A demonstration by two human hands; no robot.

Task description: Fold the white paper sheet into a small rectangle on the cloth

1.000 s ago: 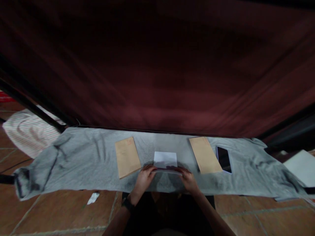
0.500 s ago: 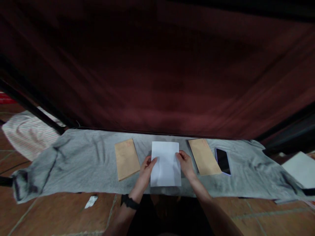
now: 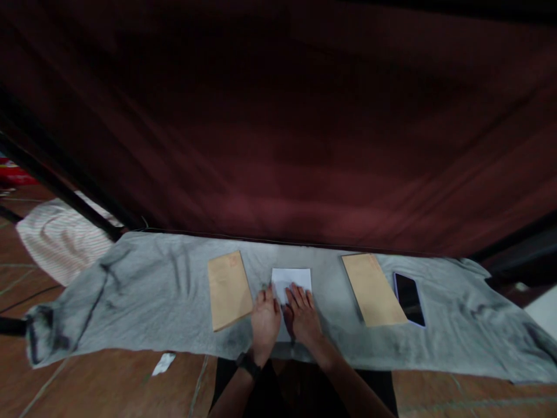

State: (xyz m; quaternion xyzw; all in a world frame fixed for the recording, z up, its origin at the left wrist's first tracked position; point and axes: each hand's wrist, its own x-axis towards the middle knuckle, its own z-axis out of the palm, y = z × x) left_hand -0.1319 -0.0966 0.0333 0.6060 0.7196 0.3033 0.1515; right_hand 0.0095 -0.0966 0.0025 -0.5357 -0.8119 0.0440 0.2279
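A white sheet of paper (image 3: 290, 276) lies flat on the grey cloth (image 3: 165, 290) in front of me. My right hand (image 3: 303, 316) rests on the paper with its fingers stretched out and a little apart. Along the paper's left edge lies my left hand (image 3: 266, 320), palm down, its fingers extended forward; a dark band circles that wrist. Both hands cover much of the paper's middle and near part. To the left is one brown envelope (image 3: 229, 289), and another brown envelope (image 3: 373, 289) lies to the right.
A phone (image 3: 409, 299) with a light purple edge touches the right envelope's lower corner. Behind the cloth hangs a dark red curtain (image 3: 278, 145). A striped cloth (image 3: 65, 238) is at the left, and a white scrap (image 3: 163, 363) lies on the tiled floor.
The paper, held by its sides before, now lies lower on the cloth and looks narrower. My right hand has moved left onto it and flattened. The view has shifted slightly.
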